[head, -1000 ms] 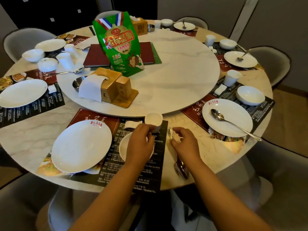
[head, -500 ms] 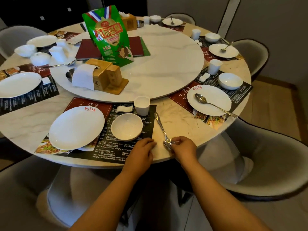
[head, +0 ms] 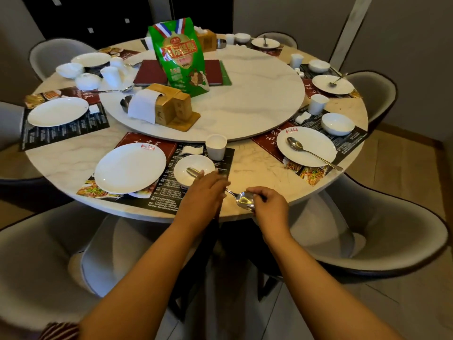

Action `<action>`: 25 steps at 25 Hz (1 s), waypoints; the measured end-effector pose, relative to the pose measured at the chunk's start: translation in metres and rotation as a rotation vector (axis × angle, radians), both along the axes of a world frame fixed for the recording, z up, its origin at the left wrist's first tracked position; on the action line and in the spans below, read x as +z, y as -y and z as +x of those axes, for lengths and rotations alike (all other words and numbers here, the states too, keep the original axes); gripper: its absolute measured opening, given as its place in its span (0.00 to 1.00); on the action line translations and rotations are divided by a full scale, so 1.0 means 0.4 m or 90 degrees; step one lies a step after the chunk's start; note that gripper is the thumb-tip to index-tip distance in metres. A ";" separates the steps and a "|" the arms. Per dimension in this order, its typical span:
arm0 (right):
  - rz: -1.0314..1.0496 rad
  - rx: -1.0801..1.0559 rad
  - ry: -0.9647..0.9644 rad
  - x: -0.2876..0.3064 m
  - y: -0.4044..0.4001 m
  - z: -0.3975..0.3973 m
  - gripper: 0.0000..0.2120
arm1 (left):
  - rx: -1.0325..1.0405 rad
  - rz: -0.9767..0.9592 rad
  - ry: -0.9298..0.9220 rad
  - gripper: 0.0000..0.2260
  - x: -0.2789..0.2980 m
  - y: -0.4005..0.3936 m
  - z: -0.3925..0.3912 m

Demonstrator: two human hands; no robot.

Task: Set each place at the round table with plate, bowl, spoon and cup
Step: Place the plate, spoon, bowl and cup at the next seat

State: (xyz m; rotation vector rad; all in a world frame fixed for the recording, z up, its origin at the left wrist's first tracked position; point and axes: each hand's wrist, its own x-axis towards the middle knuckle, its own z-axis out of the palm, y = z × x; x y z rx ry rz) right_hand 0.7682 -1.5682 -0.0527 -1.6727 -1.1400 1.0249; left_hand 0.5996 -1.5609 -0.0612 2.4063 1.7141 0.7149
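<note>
The spoon (head: pixel 241 199) has turned sideways, right hand (head: pixel 268 206) fingers gripping its bowl, left hand (head: pixel 204 192) loosely open.

The bowl (head: pixel 193 170) sits on the placemat (head: pixel 171 192) at the table's (head: pixel 257 173) near edge, with the plate (head: pixel 130 168) to its left, the cup (head: pixel 215 146) just behind it to the right and the rest (head: pixel 192 150) directly behind. A spoon (head: pixel 242 200) lies right of the bowl, off the placemat, near the table edge. Behind the bowl lies the turntable (head: pixel 245 94), carrying the tissue box (head: pixel 166 106) and bag (head: pixel 179 55).
</note>
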 end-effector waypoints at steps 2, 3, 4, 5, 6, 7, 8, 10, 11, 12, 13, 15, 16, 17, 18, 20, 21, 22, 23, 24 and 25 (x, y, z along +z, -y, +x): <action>0.003 0.039 -0.018 0.019 -0.002 -0.052 0.12 | 0.021 -0.022 -0.052 0.10 0.010 0.031 -0.075; 0.003 0.057 -0.021 0.026 -0.005 -0.084 0.12 | 0.038 -0.030 -0.057 0.09 0.013 0.048 -0.115; 0.007 0.071 -0.024 0.029 -0.011 -0.122 0.10 | 0.058 -0.030 -0.048 0.09 0.014 0.063 -0.155; 0.014 0.081 -0.036 0.030 -0.018 -0.166 0.09 | 0.083 -0.029 -0.026 0.09 0.016 0.077 -0.196; 0.018 0.087 -0.055 0.030 -0.027 -0.215 0.09 | 0.116 -0.031 -0.001 0.09 0.013 0.087 -0.242; 0.016 0.094 -0.075 0.027 -0.037 -0.267 0.10 | 0.162 -0.040 0.026 0.10 0.009 0.094 -0.289; 0.011 0.106 -0.084 0.025 -0.045 -0.318 0.12 | 0.218 -0.059 0.051 0.12 0.002 0.096 -0.335; 0.005 0.149 -0.025 0.009 -0.062 -0.428 0.16 | 0.316 -0.109 0.070 0.15 -0.017 0.087 -0.435; 0.017 0.181 0.036 -0.003 -0.069 -0.484 0.16 | 0.353 -0.138 0.086 0.17 -0.027 0.075 -0.485; 0.041 0.220 0.104 -0.019 -0.077 -0.541 0.16 | 0.380 -0.164 0.135 0.18 -0.036 0.061 -0.531; 0.071 0.261 0.174 -0.036 -0.082 -0.595 0.16 | 0.387 -0.187 0.171 0.18 -0.048 0.047 -0.577; 0.104 0.314 0.287 -0.072 -0.093 -0.682 0.16 | 0.372 -0.191 0.195 0.18 -0.067 0.015 -0.644; 0.107 0.328 0.327 -0.089 -0.098 -0.710 0.16 | 0.356 -0.173 0.180 0.18 -0.075 0.003 -0.669; 0.106 0.335 0.354 -0.102 -0.101 -0.731 0.16 | 0.337 -0.175 0.171 0.17 -0.078 -0.004 -0.689; 0.104 0.330 0.372 -0.113 -0.102 -0.750 0.15 | 0.317 -0.184 0.172 0.16 -0.079 -0.011 -0.709; 0.101 0.306 0.389 -0.129 -0.100 -0.773 0.14 | 0.296 -0.202 0.188 0.12 -0.086 -0.025 -0.738; 0.103 0.293 0.390 -0.134 -0.098 -0.780 0.13 | 0.285 -0.195 0.183 0.12 -0.090 -0.029 -0.748; 0.109 0.283 0.391 -0.139 -0.096 -0.786 0.13 | 0.286 -0.199 0.199 0.12 -0.095 -0.034 -0.755; 0.112 0.276 0.390 -0.142 -0.095 -0.790 0.12 | 0.278 -0.200 0.206 0.13 -0.097 -0.039 -0.759; 0.113 0.272 0.391 -0.144 -0.094 -0.793 0.12 | 0.275 -0.210 0.211 0.14 -0.092 -0.039 -0.757; 0.117 0.268 0.393 -0.147 -0.093 -0.795 0.12 | 0.275 -0.216 0.212 0.14 -0.103 -0.042 -0.762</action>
